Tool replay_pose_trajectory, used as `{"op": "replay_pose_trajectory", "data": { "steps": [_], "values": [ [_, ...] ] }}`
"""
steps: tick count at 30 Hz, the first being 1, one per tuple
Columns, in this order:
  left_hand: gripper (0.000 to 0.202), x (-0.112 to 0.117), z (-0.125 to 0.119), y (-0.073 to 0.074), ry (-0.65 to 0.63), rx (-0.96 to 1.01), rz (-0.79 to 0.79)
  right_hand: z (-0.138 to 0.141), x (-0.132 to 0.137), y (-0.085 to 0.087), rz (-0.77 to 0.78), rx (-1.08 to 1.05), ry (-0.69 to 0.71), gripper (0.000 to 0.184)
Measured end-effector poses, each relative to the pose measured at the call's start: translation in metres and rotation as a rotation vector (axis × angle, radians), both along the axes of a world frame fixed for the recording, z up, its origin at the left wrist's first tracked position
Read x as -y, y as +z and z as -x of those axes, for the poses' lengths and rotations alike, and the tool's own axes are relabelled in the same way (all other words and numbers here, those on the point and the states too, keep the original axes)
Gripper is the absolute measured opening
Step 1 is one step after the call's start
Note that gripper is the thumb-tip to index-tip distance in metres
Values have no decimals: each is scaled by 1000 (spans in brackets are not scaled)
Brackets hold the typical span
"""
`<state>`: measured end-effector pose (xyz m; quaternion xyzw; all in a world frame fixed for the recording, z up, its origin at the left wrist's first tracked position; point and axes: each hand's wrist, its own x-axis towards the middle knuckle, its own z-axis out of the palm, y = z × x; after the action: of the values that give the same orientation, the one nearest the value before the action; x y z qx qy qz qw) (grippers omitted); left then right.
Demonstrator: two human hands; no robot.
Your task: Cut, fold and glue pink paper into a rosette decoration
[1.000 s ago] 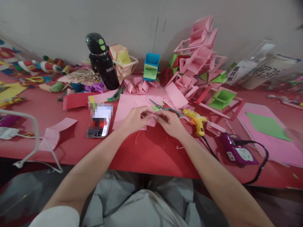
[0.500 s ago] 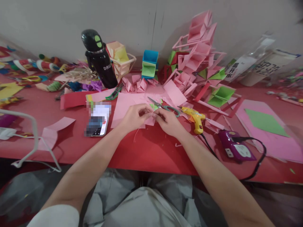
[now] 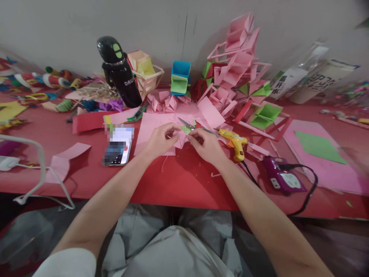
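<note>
A small folded piece of pink paper (image 3: 180, 140) is pinched in my left hand (image 3: 163, 139), above the table's front middle. My right hand (image 3: 204, 143) is closed at the paper's right edge, thumb and forefinger together; whether it grips the paper or a thin strip is too small to tell. Just beyond the fingers lie scissors (image 3: 186, 123), their handles partly hidden behind my right hand, and a scrap of green paper (image 3: 187, 129). A larger pink sheet (image 3: 147, 130) lies flat under and beside my left hand.
A yellow glue gun (image 3: 236, 144) lies to the right, its cord near a purple power socket (image 3: 284, 177). A phone (image 3: 121, 144) lies left. Behind stand a black bottle (image 3: 122, 80) and stacked pink paper models (image 3: 239, 57). A green-handled cutter (image 3: 139, 113) lies near the bottle.
More of the folded pink paper now shows between my hands, tilted downward. My fingers have moved slightly apart. The whole view has shifted a little.
</note>
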<state>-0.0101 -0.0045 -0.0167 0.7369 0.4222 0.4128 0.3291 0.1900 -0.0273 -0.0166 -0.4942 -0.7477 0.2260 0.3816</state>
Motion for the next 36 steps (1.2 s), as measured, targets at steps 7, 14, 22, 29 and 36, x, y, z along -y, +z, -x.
{"op": "replay_pose_trajectory", "data": {
  "steps": [7,14,22,29,36],
  "values": [
    [31,2,0,1,18,-76,17,-41,34,18,-12,311,-217,16],
    [29,3,-1,-1,7,-47,17,-101,112,-2,-4,300,-620,25],
    [28,1,2,-4,15,-57,4,-120,111,-22,108,219,-833,46],
    [28,0,2,-6,30,-69,-9,-116,84,-11,228,238,-775,45],
    [26,0,1,-5,15,-68,-17,-116,63,-9,363,320,-784,39]
  ]
}}
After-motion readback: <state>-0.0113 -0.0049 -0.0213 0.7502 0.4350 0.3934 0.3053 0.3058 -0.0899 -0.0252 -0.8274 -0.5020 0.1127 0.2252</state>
